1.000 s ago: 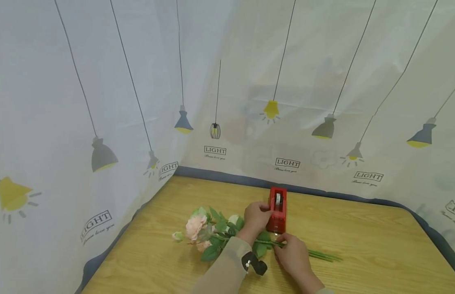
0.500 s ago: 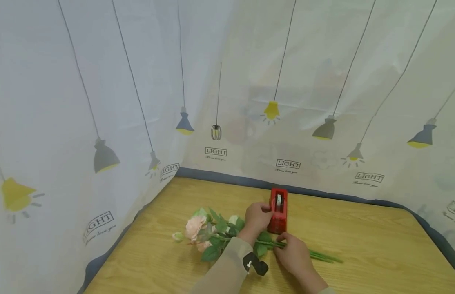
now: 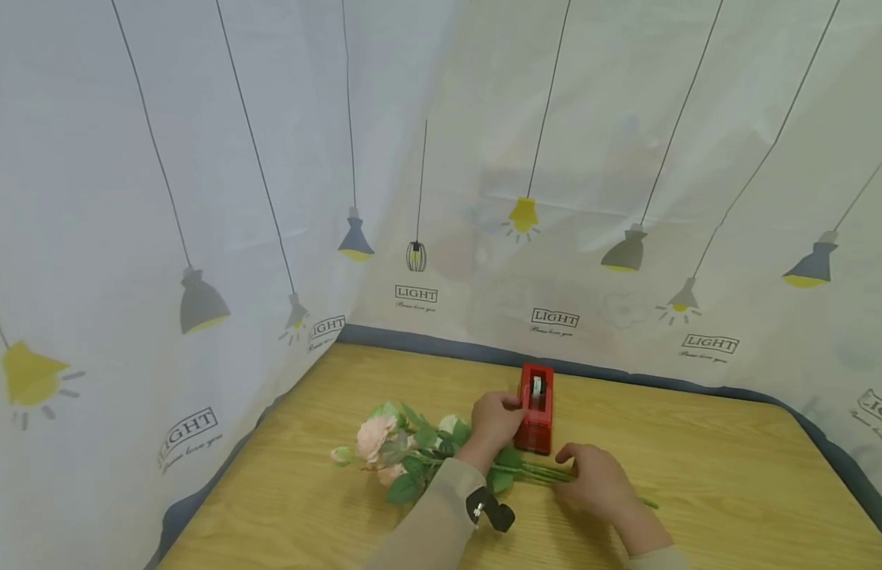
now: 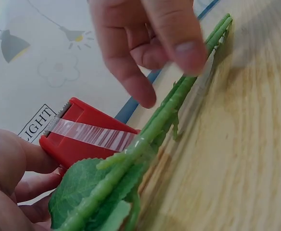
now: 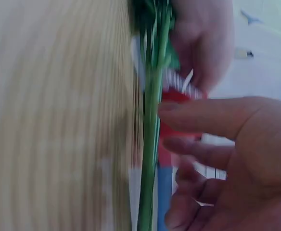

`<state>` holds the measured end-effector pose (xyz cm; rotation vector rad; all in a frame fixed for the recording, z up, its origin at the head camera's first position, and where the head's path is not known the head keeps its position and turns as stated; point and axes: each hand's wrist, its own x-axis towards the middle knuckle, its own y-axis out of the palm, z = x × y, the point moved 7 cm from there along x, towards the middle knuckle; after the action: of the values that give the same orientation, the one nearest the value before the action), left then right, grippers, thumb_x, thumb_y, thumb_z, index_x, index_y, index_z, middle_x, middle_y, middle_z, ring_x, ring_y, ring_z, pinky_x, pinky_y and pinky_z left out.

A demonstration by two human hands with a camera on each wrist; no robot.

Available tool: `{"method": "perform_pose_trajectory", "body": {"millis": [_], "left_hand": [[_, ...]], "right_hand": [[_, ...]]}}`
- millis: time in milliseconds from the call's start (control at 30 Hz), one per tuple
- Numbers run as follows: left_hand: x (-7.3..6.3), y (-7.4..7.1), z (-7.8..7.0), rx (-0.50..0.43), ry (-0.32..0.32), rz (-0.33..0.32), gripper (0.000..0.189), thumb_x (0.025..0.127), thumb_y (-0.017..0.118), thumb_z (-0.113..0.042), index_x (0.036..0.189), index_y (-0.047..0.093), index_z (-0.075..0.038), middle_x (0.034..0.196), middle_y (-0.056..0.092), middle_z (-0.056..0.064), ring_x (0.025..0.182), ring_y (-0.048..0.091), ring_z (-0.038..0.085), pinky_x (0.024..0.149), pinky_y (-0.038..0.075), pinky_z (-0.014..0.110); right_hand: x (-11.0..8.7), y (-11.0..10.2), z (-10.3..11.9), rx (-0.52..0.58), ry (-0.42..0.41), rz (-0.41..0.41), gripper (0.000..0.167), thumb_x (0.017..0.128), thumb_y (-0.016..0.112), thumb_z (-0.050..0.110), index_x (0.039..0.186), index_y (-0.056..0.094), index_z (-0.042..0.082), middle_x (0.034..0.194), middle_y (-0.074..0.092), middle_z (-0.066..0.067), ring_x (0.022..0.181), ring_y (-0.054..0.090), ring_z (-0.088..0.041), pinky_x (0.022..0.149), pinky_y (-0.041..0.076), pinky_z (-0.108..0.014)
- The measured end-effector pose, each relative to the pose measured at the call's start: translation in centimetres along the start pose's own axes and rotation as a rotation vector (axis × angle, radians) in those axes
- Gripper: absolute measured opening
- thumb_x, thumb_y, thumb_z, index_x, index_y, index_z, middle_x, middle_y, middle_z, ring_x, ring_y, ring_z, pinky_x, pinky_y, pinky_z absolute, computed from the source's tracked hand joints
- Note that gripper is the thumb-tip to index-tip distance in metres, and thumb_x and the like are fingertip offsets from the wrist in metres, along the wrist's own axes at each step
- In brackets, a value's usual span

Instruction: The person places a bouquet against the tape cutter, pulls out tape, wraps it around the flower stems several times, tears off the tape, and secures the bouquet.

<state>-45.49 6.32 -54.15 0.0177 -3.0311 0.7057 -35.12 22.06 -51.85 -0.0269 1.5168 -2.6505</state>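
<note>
My left hand point(image 3: 496, 421) holds the near left side of a red tape dispenser point(image 3: 526, 439), its fingers at the body below the toothed cutter. A strip of clear tape point(image 4: 92, 134) lies over the dispenser's front. Close in front are the green stems point(image 3: 544, 472) of a bunch of artificial flowers point(image 3: 375, 438), pale pink and white with leaves. Something clear and shiny, like tape, sits on the stems beside the dispenser. My right hand point(image 3: 599, 484) is over the stems farther right, thumb and fingers spread apart, fingertips right by the stems and holding nothing.
The wooden table point(image 3: 712, 451) reaches back to a white curtain point(image 3: 598, 103) printed with lamps. The curtain's dark blue lower edge point(image 3: 441, 342) runs along the table's back and left sides. A black strap point(image 3: 489, 508) is on the left wrist.
My right hand has let go of the stems beside the dispenser and moved right along them, its fingers spreading. My left hand stays at the dispenser.
</note>
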Motion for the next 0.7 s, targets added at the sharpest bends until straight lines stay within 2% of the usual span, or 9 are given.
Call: {"method": "perform_pose_trajectory", "body": {"millis": [100, 167, 300, 467, 700], "left_hand": [[0.0, 0.0, 0.0, -0.005, -0.002, -0.001, 0.012, 0.093, 0.082, -0.020, 0.102, 0.083, -0.012, 0.095, 0.078, 0.001, 0.081, 0.067, 0.011, 0.066, 0.059, 0.027], [0.0, 0.0, 0.1, -0.007, -0.003, 0.000, 0.011, 0.093, 0.082, -0.019, 0.102, 0.083, -0.012, 0.096, 0.078, 0.001, 0.082, 0.068, 0.011, 0.066, 0.059, 0.027], [0.1, 0.0, 0.2, -0.006, -0.004, 0.002, 0.011, 0.093, 0.082, -0.019, 0.102, 0.083, -0.013, 0.096, 0.078, 0.000, 0.082, 0.068, 0.011, 0.067, 0.059, 0.027], [0.1, 0.0, 0.2, -0.015, -0.004, 0.007, 0.011, 0.093, 0.082, -0.020, 0.102, 0.082, -0.013, 0.097, 0.078, 0.000, 0.083, 0.068, 0.011, 0.068, 0.060, 0.028], [0.1, 0.2, 0.2, -0.017, -0.012, 0.008, 0.011, 0.094, 0.082, -0.019, 0.102, 0.082, -0.013, 0.098, 0.078, 0.000, 0.083, 0.069, 0.011, 0.067, 0.061, 0.028]], "right_hand": [[0.3, 0.0, -0.8, -0.055, -0.051, 0.014, 0.039, 0.075, 0.094, 0.018, 0.107, 0.077, 0.008, 0.092, 0.063, -0.004, 0.082, 0.059, -0.019, 0.074, 0.057, -0.041], [0.4, 0.2, -1.3, -0.054, -0.064, 0.024, 0.038, 0.073, 0.095, 0.018, 0.105, 0.077, 0.010, 0.093, 0.064, -0.004, 0.083, 0.060, -0.019, 0.076, 0.058, -0.043], [0.8, 0.6, -1.7, -0.021, -0.068, 0.043, 0.027, 0.078, 0.093, 0.012, 0.099, 0.077, 0.011, 0.090, 0.068, 0.000, 0.083, 0.062, -0.015, 0.079, 0.059, -0.043], [0.8, 1.2, -1.4, 0.020, -0.104, 0.064, 0.015, 0.083, 0.083, 0.001, 0.088, 0.073, 0.010, 0.081, 0.066, 0.002, 0.075, 0.058, -0.014, 0.071, 0.055, -0.036], [0.9, 2.1, -1.1, -0.069, -0.147, 0.075, 0.016, 0.084, 0.073, -0.004, 0.087, 0.067, 0.010, 0.079, 0.059, 0.001, 0.072, 0.050, -0.015, 0.066, 0.046, -0.033]]}}
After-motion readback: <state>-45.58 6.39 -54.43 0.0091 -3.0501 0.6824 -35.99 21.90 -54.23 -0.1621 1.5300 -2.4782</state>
